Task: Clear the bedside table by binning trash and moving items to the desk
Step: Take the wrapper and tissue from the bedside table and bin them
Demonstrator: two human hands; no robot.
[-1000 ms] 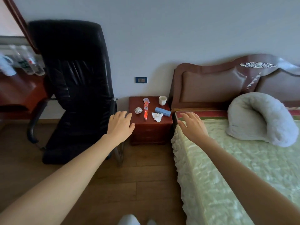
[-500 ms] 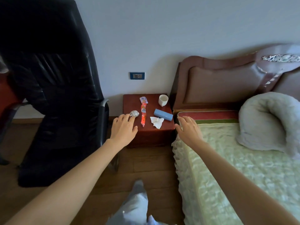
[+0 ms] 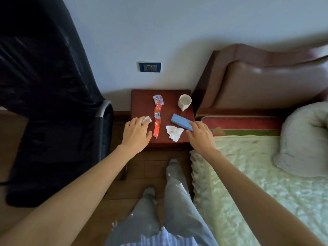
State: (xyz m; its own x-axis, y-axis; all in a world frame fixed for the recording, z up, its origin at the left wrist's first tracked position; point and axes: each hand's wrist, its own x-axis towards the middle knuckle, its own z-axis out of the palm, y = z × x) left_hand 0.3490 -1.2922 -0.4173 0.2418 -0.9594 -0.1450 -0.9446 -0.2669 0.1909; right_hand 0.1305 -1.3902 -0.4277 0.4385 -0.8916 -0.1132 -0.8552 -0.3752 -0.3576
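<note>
The red-brown bedside table (image 3: 142, 98) stands against the wall between a chair and the bed. On it lie a crumpled foil ball (image 3: 147, 119), a long red snack wrapper (image 3: 157, 118), a crumpled white tissue (image 3: 174, 132), a blue box (image 3: 180, 121) and a white mug (image 3: 184, 102). My left hand (image 3: 135, 134) reaches over the table's left edge with its fingertips touching the foil ball. My right hand (image 3: 201, 136) is at the table's right front corner, its fingers spread and touching the near end of the blue box.
A black office chair (image 3: 49, 96) fills the left side, its armrest (image 3: 103, 112) close to the table. The bed (image 3: 257, 174) with a green cover, a grey pillow (image 3: 305, 139) and a brown headboard (image 3: 262, 82) is on the right. My legs stand on wooden floor before the table.
I have stepped closer to the table and the view has tilted down. Both hands moved forward: the left onto the foil ball, the right from the bed corner to the blue box.
</note>
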